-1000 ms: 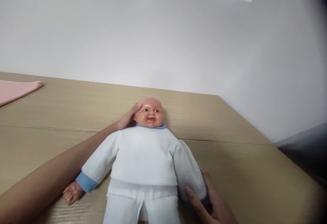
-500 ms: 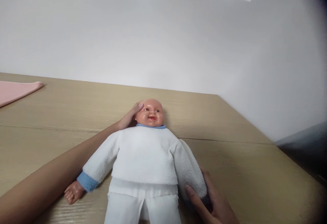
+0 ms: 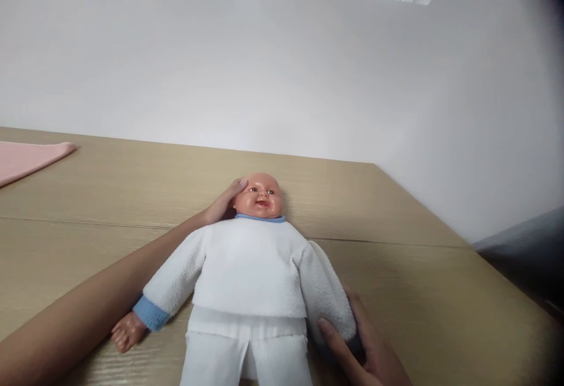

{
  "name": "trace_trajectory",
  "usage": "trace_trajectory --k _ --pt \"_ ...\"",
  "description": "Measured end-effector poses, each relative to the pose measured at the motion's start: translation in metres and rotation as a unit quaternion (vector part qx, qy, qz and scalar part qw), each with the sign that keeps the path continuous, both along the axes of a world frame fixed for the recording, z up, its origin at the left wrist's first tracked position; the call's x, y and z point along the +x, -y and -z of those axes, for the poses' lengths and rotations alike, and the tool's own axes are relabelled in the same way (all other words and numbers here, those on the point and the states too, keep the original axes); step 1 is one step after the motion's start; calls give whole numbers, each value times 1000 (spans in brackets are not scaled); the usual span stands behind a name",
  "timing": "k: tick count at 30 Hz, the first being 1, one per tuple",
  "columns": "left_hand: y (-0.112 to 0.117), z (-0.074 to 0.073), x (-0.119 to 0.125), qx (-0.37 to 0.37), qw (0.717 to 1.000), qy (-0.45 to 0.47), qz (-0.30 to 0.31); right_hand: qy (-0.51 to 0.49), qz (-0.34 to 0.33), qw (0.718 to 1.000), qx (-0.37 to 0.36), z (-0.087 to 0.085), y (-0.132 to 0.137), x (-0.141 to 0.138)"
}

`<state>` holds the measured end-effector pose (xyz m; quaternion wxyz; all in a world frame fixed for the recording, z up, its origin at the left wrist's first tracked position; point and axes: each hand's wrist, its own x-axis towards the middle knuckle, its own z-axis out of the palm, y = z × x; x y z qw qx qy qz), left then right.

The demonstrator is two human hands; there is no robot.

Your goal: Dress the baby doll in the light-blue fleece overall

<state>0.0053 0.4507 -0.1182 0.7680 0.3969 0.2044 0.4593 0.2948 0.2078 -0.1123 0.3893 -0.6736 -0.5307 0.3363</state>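
A baby doll (image 3: 249, 268) in a white fleece top and white trousers lies on its back on the wooden table (image 3: 396, 245), head away from me. My left hand (image 3: 222, 204) cups the side of the doll's head, fingers curved against it. My right hand (image 3: 363, 345) is wrapped round the end of the doll's white sleeve at the lower right, thumb on top. The doll's other arm, with a blue cuff and bare hand, lies stretched out next to my left forearm.
A pink cloth (image 3: 26, 160) lies on the table at the far left. A white wall (image 3: 282, 69) rises along the table's back and right edges. Past the table's right edge there is a dark grey surface (image 3: 524, 245).
The view has shifted slightly. My left fingers have crept a little further up the doll's forehead. My right hand still holds the sleeve.
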Motion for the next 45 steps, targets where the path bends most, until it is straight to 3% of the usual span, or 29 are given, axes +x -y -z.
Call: trace_trajectory --k 5,11,20,37,41,45 --pt "1 0 0 -10 1000 -10 -19 23 -55 998 -4 7 -4 12" --pt "-2 6 3 -10 1000 6 -8 7 16 1000 12 0 1 -3" --pt "1 0 2 -24 1000 -19 -2 69 -102 992 20 18 -5 24" --pt "2 -1 3 -13 1000 -26 -4 90 -109 989 45 15 -3 22" --pt "3 -3 1 -16 999 -31 16 111 -105 985 80 24 -4 22" --pt "4 -3 0 -22 999 -38 11 191 -111 954 201 37 -6 25"
